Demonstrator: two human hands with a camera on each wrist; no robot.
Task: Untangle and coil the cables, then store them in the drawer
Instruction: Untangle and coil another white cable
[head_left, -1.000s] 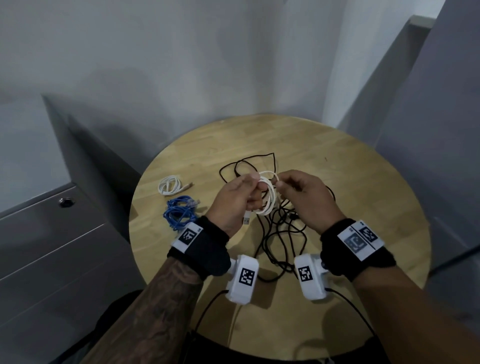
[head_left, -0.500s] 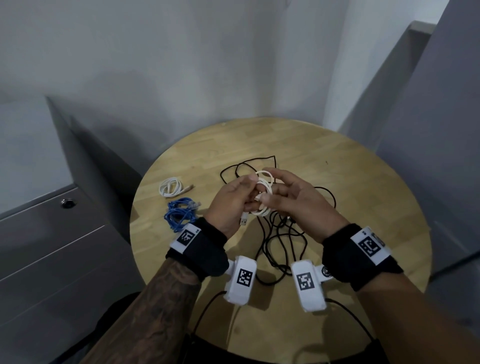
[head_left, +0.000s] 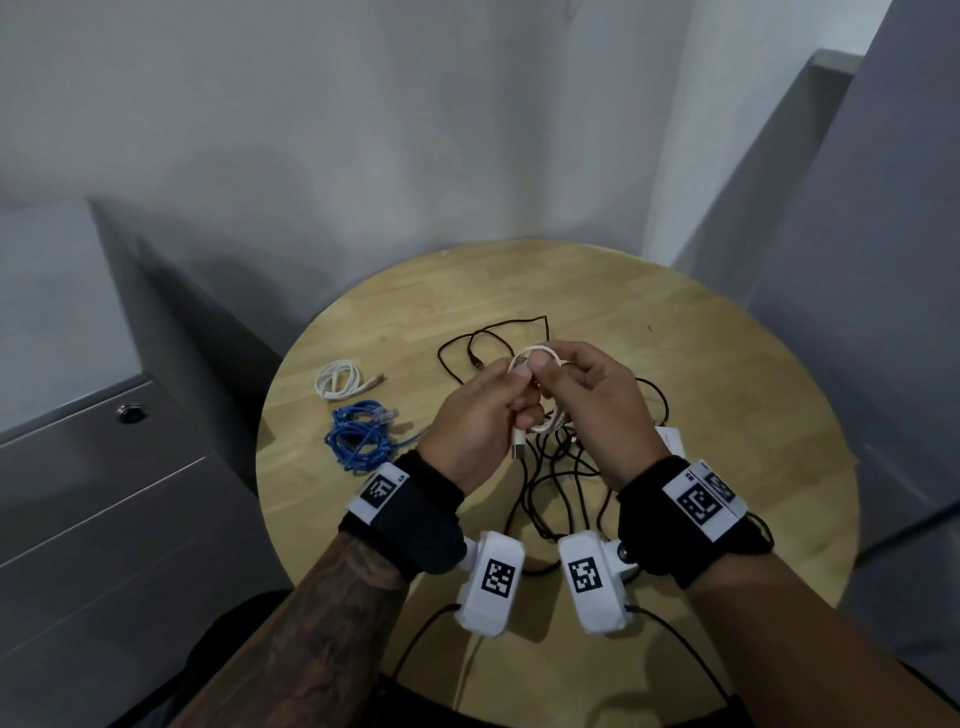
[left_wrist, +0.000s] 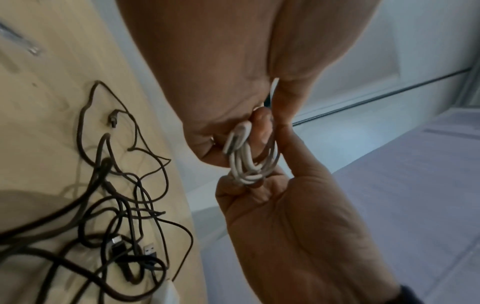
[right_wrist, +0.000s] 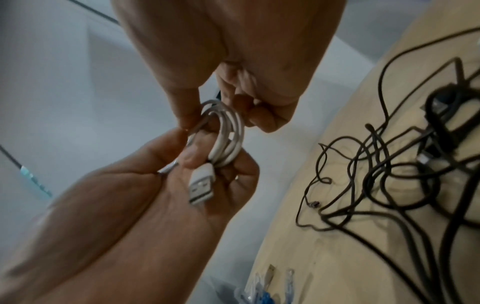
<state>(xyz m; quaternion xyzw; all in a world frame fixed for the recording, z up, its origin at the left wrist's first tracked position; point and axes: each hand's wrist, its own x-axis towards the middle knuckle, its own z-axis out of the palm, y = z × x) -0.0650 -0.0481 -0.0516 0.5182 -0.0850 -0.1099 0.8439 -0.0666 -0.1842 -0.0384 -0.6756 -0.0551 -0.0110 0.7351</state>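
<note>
Above the round wooden table (head_left: 727, 389), both hands hold a small white cable coil (head_left: 546, 357) (left_wrist: 246, 170) (right_wrist: 228, 131). My left hand (head_left: 511, 384) (left_wrist: 259, 123) (right_wrist: 207, 156) grips one side of the coil, and the cable's USB plug (head_left: 517, 451) (right_wrist: 201, 185) hangs below its palm. My right hand (head_left: 558, 371) (left_wrist: 259, 185) (right_wrist: 226, 115) pinches the coil's top loops from the other side. Under the hands a tangle of black cables (head_left: 550, 483) (left_wrist: 124, 205) (right_wrist: 376, 164) lies loose on the table.
A coiled white cable (head_left: 337, 379) and a bundled blue cable (head_left: 361, 436) lie on the table's left part. A grey drawer cabinet (head_left: 104, 493) with a round lock (head_left: 132, 414) stands left of the table. Walls close in behind and to the right.
My right hand has come in against the left, its grip shifting to the top of the white coil. The coil sits a little higher and tighter between the hands.
</note>
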